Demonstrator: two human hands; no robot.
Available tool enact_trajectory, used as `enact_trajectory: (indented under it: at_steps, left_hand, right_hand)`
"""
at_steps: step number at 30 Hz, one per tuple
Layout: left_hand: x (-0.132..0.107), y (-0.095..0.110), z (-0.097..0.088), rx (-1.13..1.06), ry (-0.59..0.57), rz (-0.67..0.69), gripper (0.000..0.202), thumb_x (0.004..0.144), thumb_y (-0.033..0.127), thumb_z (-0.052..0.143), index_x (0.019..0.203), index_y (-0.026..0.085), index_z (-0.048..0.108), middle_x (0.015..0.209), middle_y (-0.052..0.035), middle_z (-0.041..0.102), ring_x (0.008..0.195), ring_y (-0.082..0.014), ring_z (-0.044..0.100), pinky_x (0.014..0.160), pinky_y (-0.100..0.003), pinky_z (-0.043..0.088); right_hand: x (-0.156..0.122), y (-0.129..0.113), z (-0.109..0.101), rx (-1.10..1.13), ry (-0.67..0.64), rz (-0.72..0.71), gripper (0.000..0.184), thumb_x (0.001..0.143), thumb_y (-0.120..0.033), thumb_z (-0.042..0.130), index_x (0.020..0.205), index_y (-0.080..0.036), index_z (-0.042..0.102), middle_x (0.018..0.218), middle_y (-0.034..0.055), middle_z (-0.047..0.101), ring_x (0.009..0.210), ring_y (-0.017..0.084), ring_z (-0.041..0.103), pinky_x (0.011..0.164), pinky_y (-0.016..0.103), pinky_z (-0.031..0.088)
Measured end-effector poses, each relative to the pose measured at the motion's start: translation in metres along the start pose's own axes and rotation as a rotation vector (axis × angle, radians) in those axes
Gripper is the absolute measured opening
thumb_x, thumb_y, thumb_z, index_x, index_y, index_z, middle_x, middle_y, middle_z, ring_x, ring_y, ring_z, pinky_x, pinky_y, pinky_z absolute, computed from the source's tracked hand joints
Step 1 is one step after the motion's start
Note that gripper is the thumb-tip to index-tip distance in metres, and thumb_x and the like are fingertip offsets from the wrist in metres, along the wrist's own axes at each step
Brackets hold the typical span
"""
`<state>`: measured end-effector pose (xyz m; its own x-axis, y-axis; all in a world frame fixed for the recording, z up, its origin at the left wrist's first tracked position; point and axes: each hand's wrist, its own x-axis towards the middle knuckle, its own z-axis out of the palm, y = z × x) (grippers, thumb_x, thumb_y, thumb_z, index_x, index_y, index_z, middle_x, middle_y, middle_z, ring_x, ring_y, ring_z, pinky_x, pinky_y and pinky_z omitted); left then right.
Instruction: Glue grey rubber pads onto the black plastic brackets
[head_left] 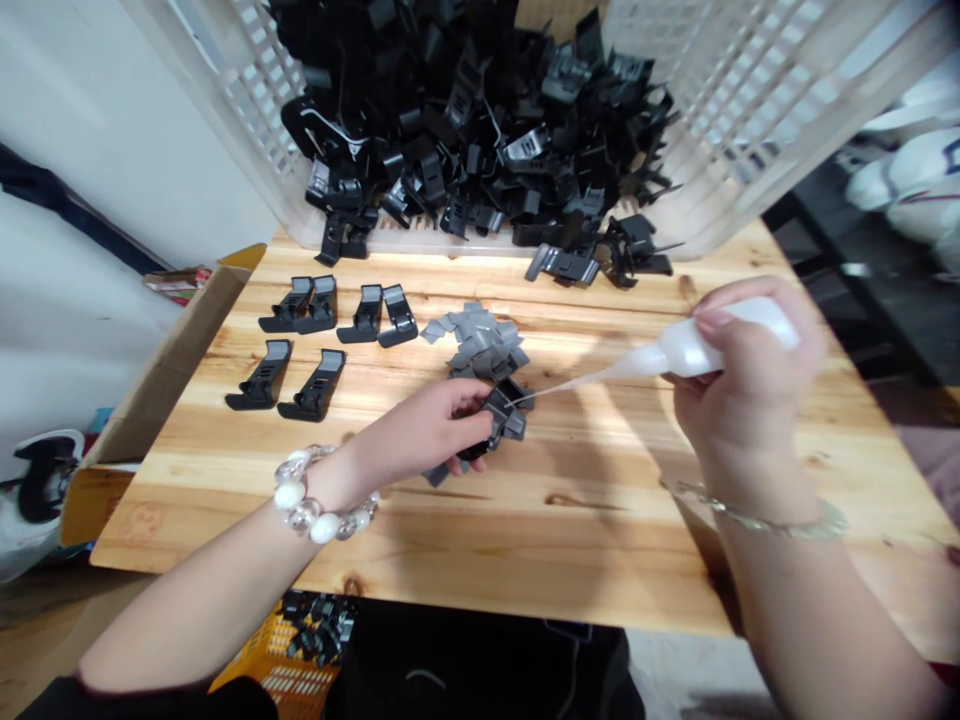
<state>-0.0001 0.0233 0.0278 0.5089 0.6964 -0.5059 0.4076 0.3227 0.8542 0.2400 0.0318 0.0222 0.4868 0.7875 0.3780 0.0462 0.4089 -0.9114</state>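
Note:
My left hand grips a black plastic clip part just over the table, fingers and thumb wrapped round its near end. My right hand is closed round a white squeeze bottle, tilted so its long thin nozzle points left and down. The nozzle's tip meets or hovers at the clip part; I cannot tell which. Small grey flat pieces lie in a loose pile behind my left hand, with a few more around and under it. To the left, several similar black clip parts rest in two rows.
A white slatted plastic crate heaped with black parts stands at the back of the wooden table. Loose black parts lie at its front edge. A cardboard box is at the left, an orange basket below the near edge.

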Motion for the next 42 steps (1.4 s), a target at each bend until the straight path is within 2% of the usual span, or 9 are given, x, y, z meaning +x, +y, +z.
enact_trajectory:
  at_steps: [6, 13, 24, 32, 42]
  left_hand:
    - [0.002, 0.0, 0.001, 0.028, -0.025, -0.036, 0.02, 0.09, 0.024, 0.05, 0.104, 0.016, 0.061, 0.087, -0.002, 0.062, 0.064, -0.0106, 0.067, 0.046, -0.016, 0.05]
    - [0.002, 0.001, 0.001, 0.04, -0.025, -0.049, 0.018, 0.091, 0.024, 0.049, 0.104, 0.016, 0.058, 0.09, -0.0014, 0.06, 0.066, -0.009, 0.066, 0.048, -0.015, 0.049]
    - [0.005, -0.004, 0.001, 0.033, -0.019, -0.013, 0.02, 0.089, 0.025, 0.051, 0.105, 0.016, 0.06, 0.088, -0.002, 0.063, 0.065, -0.0105, 0.068, 0.048, -0.016, 0.052]
    - [0.005, -0.008, -0.001, 0.043, -0.02, 0.013, 0.023, 0.088, 0.027, 0.052, 0.107, 0.017, 0.062, 0.087, -0.0031, 0.065, 0.066, -0.0111, 0.068, 0.049, -0.017, 0.053]
    - [0.005, -0.006, 0.0, 0.057, -0.024, 0.006, 0.021, 0.091, 0.028, 0.049, 0.105, 0.017, 0.061, 0.093, -0.0046, 0.065, 0.067, -0.0108, 0.068, 0.05, -0.017, 0.053]
  right_hand:
    - [0.004, 0.01, -0.01, -0.17, -0.045, -0.264, 0.007, 0.062, -0.013, 0.064, 0.065, -0.018, 0.061, 0.059, -0.0034, 0.054, 0.053, 0.009, 0.042, 0.05, 0.025, 0.025]
    - [0.008, 0.022, -0.016, -0.239, -0.09, -0.434, 0.014, 0.066, -0.028, 0.072, 0.068, -0.02, 0.061, 0.059, -0.0035, 0.056, 0.054, 0.011, 0.044, 0.052, 0.026, 0.028]
    - [0.005, 0.021, -0.014, -0.23, -0.116, -0.428, 0.012, 0.066, -0.023, 0.073, 0.069, -0.019, 0.063, 0.061, -0.003, 0.058, 0.053, 0.01, 0.045, 0.051, 0.026, 0.028]
    - [0.005, 0.019, -0.013, -0.243, -0.114, -0.475, 0.011, 0.066, -0.021, 0.073, 0.069, -0.019, 0.063, 0.06, -0.0034, 0.058, 0.053, 0.009, 0.044, 0.05, 0.024, 0.026]
    - [0.005, 0.019, -0.014, -0.266, -0.134, -0.467, 0.014, 0.068, -0.026, 0.074, 0.069, -0.019, 0.062, 0.06, -0.0031, 0.057, 0.053, 0.009, 0.044, 0.049, 0.025, 0.026]
